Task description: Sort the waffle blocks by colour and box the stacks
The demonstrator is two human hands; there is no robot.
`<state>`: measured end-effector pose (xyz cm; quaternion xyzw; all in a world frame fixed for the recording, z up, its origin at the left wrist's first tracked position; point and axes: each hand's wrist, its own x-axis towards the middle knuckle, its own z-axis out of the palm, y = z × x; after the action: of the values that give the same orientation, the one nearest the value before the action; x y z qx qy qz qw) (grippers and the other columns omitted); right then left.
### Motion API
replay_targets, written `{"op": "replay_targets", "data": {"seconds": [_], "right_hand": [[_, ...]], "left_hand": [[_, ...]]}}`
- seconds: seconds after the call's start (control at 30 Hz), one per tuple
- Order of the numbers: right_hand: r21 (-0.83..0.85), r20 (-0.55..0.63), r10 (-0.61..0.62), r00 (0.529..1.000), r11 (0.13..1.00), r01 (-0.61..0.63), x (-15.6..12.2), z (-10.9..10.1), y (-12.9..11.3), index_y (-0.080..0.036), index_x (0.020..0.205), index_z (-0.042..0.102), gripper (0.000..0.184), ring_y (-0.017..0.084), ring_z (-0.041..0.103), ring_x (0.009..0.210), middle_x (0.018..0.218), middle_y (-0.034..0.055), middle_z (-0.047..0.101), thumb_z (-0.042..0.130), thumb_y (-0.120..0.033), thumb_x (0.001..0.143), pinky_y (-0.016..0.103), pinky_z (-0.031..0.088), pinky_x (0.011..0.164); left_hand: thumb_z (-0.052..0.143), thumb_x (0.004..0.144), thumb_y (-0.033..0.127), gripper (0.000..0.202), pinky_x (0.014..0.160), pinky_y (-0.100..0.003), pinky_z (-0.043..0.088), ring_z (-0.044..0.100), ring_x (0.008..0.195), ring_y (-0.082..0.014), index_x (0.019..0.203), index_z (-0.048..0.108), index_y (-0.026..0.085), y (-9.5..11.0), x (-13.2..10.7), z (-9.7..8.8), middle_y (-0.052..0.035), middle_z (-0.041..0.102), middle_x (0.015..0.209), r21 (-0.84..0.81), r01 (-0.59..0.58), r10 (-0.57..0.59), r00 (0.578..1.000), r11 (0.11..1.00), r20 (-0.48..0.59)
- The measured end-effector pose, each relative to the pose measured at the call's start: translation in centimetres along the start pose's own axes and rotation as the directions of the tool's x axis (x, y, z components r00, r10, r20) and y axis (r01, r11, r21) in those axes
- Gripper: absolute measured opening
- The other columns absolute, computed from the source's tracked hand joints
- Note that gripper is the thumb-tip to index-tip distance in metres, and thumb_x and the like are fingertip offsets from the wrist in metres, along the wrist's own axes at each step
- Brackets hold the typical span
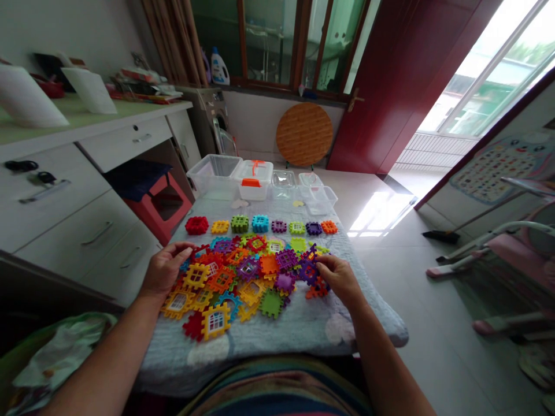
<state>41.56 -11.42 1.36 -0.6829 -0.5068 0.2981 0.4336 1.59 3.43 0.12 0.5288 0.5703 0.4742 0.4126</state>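
My left hand (165, 270) is at the left edge of a loose pile of toothed plastic building tiles. Its thumb and fingertips are pinched at the edge of a red building tile (200, 250). On the right side of the pile, my right hand (341, 279) grips a dark purple building tile (308, 271) between thumb and fingers. Yellow window tiles (215, 322), a green tile (271, 303) and an orange tile (269, 264) lie among the many pieces between my hands. Behind the pile runs a row of small stacks sorted by colour, from a red stack (197, 225) to an orange stack (329, 227).
Past the stacks, an open clear bin (215, 176), a lidded box with orange clips (255, 180) and smaller clear containers (318, 199) stand on the cloth-covered table (368, 323). A red stool (158, 202) is beside the drawers on the left; a pink chair (511, 266) is on the right.
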Motion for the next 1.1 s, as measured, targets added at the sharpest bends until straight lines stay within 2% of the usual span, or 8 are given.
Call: {"op": "replay_targets", "data": {"seconds": [0.13,0.23,0.37,0.6,0.73,0.83,1.0,1.1], "right_hand": [[-0.334,-0.1,-0.125,0.987,0.939,0.085,-0.5,-0.7,-0.9,-0.019,0.089,0.068,0.022,0.016,0.056,0.066,0.072,0.0015,0.062,0.056,-0.037,0.083,0.029,0.045,0.066],[-0.449,0.062,-0.241,0.968,0.86,0.243,-1.5,-1.0,-2.0,-0.021,0.103,0.065,0.028,0.02,0.058,0.087,0.097,0.0056,0.062,0.063,-0.038,0.081,0.033,0.046,0.081],[-0.543,0.303,-0.259,0.917,0.743,0.39,-2.8,-0.7,-3.3,-0.021,0.118,0.059,0.052,0.026,0.049,0.106,0.115,0.0094,0.054,0.075,-0.032,0.07,0.039,0.043,0.094],[-0.62,0.343,-0.252,0.905,0.663,0.419,-3.2,0.3,-4.3,-0.021,0.107,0.059,0.038,0.025,0.047,0.102,0.105,0.0071,0.053,0.071,-0.024,0.071,0.038,0.04,0.093],[-0.609,0.312,-0.254,0.916,0.686,0.398,-3.5,0.6,-4.2,-0.02,0.109,0.058,0.043,0.026,0.047,0.103,0.108,0.0089,0.053,0.072,-0.025,0.069,0.04,0.041,0.094],[-0.532,0.255,-0.283,0.924,0.758,0.379,-2.9,-0.6,-3.7,-0.021,0.111,0.057,0.044,0.025,0.049,0.103,0.108,0.008,0.054,0.072,-0.027,0.07,0.039,0.043,0.093],[-0.53,-0.099,-0.254,0.962,0.832,0.165,0.0,-4.5,-1.0,-0.02,0.102,0.062,0.036,0.024,0.054,0.094,0.097,0.0073,0.057,0.071,-0.037,0.071,0.04,0.045,0.089],[-0.567,-0.126,-0.17,0.977,0.821,0.07,1.3,-5.7,1.1,-0.02,0.096,0.065,0.034,0.023,0.056,0.089,0.091,0.0064,0.058,0.071,-0.039,0.069,0.038,0.046,0.085]], "left_hand": [[0.07,0.064,0.045,0.037,0.075,-0.029,0.051,0.064,0.08,-0.0201,0.089,0.069,0.018,0.1,0.0,0.0,-0.0005,0.071,0.086,0.0,-0.003,0.003,1.0,1.0,-0.004],[0.07,0.065,0.044,0.036,0.076,-0.028,0.05,0.063,0.08,-0.0191,0.089,0.069,0.018,0.0,0.0,0.0,-0.0003,0.071,0.085,-0.01,0.001,-0.001,1.0,1.0,0.003],[0.071,0.067,0.041,0.034,0.078,-0.027,0.048,0.062,0.082,-0.0174,0.091,0.069,0.017,-0.5,0.3,-0.1,-0.0011,0.072,0.088,-0.024,-0.016,0.016,1.0,1.0,0.02],[0.071,0.067,0.044,0.037,0.073,-0.026,0.048,0.062,0.079,-0.0172,0.092,0.068,0.017,-0.7,0.3,-0.2,-0.0011,0.071,0.087,-0.037,0.005,-0.004,1.0,0.999,0.029],[0.072,0.066,0.044,0.037,0.074,-0.025,0.047,0.061,0.08,-0.0167,0.092,0.068,0.017,-0.6,0.2,-0.1,-0.0007,0.07,0.086,-0.052,0.015,-0.014,1.0,0.999,0.026],[0.072,0.066,0.044,0.038,0.072,-0.025,0.047,0.06,0.08,-0.017,0.093,0.068,0.017,-0.6,0.2,-0.1,-0.0008,0.069,0.086,-0.061,0.022,-0.02,0.999,0.998,0.033],[0.073,0.066,0.043,0.037,0.071,-0.023,0.047,0.059,0.079,-0.0152,0.092,0.068,0.018,-0.5,0.2,-0.1,0.0009,0.069,0.086,-0.075,0.031,-0.028,0.999,0.997,0.035],[0.073,0.066,0.044,0.038,0.068,-0.023,0.047,0.06,0.077,-0.0151,0.093,0.068,0.018,-0.4,0.1,-0.1,0.0013,0.069,0.085,-0.087,0.054,-0.051,0.998,0.995,0.044]]}}
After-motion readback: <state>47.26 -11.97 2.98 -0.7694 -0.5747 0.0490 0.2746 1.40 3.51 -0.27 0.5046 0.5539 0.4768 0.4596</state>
